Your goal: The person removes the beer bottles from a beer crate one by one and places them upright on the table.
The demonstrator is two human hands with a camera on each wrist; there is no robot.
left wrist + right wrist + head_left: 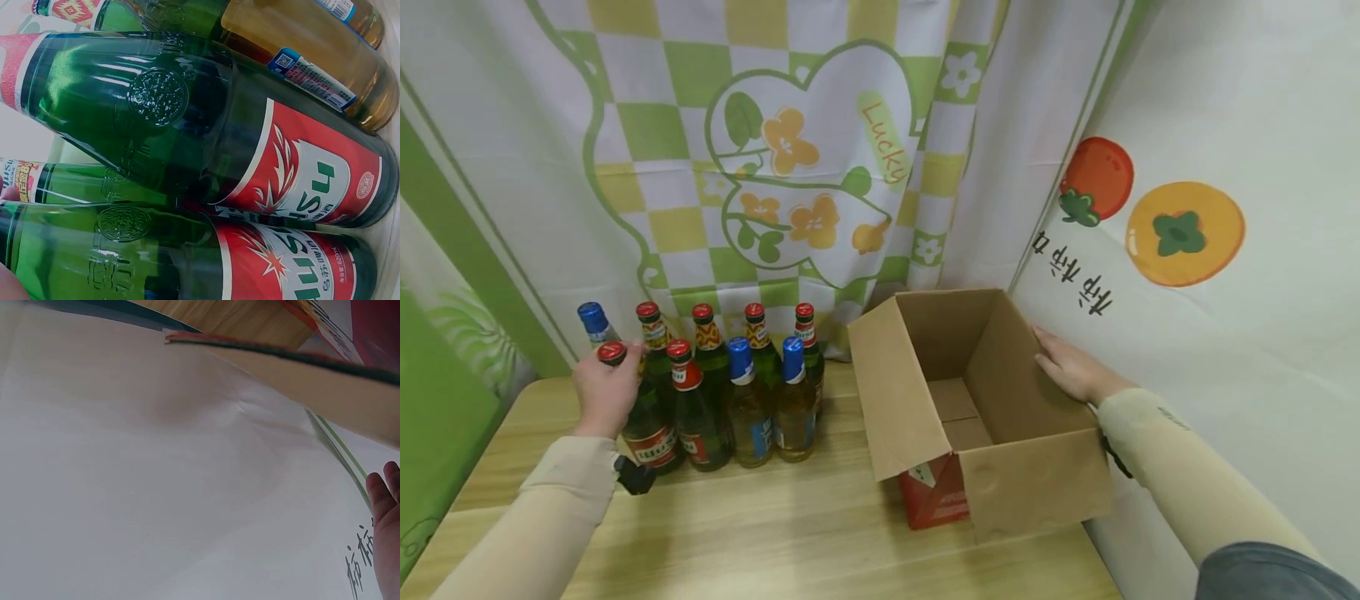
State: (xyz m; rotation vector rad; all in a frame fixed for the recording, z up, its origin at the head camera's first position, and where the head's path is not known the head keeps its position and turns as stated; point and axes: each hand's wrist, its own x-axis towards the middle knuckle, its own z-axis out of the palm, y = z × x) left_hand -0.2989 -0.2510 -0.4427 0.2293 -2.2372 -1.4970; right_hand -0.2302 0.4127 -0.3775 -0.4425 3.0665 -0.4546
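Observation:
My left hand (606,387) grips the neck of a green beer bottle (655,446) with a red cap, at the left front of a group of bottles. In the left wrist view that bottle (125,250) shows a red and white label at the bottom edge, beside another green bottle (206,119). My right hand (1078,367) rests at the right side of an opened cardboard box (1030,483), its fingers fairly straight. Some of these fingers (382,494) show at the right edge of the right wrist view.
Several more bottles stand close together: green ones with red caps (702,312) and clear ones with blue caps (741,358). The wooden table (790,533) is below. A patterned curtain (685,142) hangs behind, and a white printed wall sheet (1262,350) is on the right.

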